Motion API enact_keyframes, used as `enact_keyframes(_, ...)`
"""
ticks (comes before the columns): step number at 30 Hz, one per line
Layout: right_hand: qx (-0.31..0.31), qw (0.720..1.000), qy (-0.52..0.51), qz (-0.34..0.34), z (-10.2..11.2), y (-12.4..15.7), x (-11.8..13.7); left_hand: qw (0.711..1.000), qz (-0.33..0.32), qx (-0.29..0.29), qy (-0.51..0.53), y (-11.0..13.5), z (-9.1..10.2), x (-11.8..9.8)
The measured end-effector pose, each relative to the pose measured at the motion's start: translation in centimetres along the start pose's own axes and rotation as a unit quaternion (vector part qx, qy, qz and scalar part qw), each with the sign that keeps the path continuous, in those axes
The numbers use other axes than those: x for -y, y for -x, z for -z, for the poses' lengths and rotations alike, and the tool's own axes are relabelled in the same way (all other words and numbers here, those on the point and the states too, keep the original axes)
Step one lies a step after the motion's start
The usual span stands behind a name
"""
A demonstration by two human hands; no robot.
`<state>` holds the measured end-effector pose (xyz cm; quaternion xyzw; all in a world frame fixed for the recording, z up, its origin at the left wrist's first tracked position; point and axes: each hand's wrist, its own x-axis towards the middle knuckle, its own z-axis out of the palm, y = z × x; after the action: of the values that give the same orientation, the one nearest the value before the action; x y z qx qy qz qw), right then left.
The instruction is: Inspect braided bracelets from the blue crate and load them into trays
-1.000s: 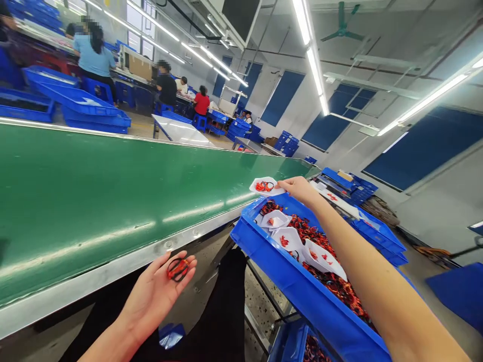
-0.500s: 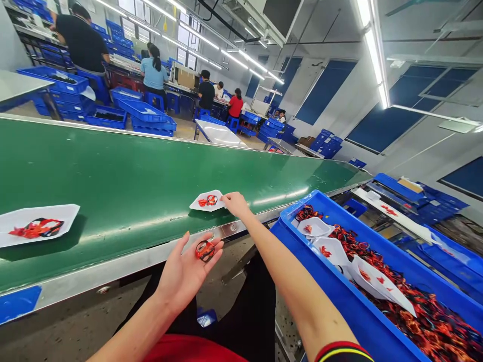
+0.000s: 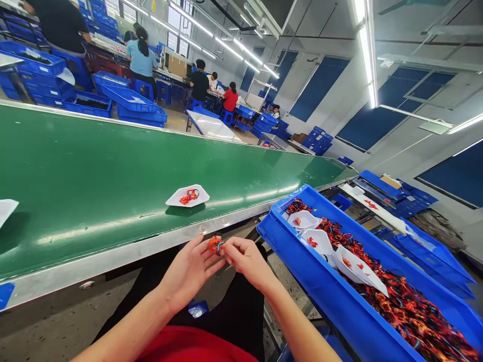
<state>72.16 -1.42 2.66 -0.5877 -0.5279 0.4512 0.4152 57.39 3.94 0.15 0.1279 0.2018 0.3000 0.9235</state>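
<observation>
Both hands are working close together just below the steel edge (image 3: 113, 256) of the conveyor. L hand (image 3: 190, 274) is half open, fingers curving up, and has hold of one side of a small red-orange band bundle (image 3: 216, 246). R hand (image 3: 247, 264) is nearly closed, thumb and fingertips pinching the other side, so the bundle is sitting btwn them, touching no surface.

Past the edge, a white paper tray (image 3: 187, 196) w/ red & dark bands is sitting on the green conveyor belt (image 3: 113, 161), near the hands. Another white tray (image 3: 3, 208) is cut off by the L frame edge. Just R of R forearm, a blue plastic crate (image 3: 324, 296) is blocking that side, its long wall angled toward the person. It's heaped w/ tangled bands (image 3: 400, 306), w/ white paper trays (image 3: 320, 241) tilting on top.

Below the hands, a blue-and-silver packet (image 3: 198, 308) is lying on the floor (image 3: 56, 322). Well beyond the belt, co-workers (image 3: 141, 58) are sitting at benches among stacked blue crates (image 3: 136, 105).
</observation>
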Motion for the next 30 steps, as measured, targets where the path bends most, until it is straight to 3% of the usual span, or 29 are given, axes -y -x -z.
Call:
enact_keyframes(3, 0.007, 0.965, -0.246, -0.094, 0.6, 0.6, -1.1, 0.999, 0.025, -0.002, -0.044, 0.1, -0.1, 0.7)
enact_keyframes(5, 0.002, 0.936, -0.332, -0.117, 0.7, 1.0, -1.6, 0.998, 0.026, -0.004, -0.063, 0.1, -0.1, 1.2)
enact_keyframes(16, 0.009, 0.841, -0.511, -0.178, 0.7, 1.6, -3.0, 0.995, 0.009, -0.018, -0.100, -0.2, -0.5, 2.5)
enact_keyframes(20, 0.015, 0.830, -0.526, -0.184, 0.7, 1.6, -3.2, 0.995, 0.010, -0.023, -0.101, -0.3, -0.5, 2.5)
enact_keyframes(30, -0.031, 0.847, -0.492, -0.201, 0.2, 1.6, -3.5, 0.993, 0.023, -0.032, -0.110, -0.7, 0.0, 2.9)
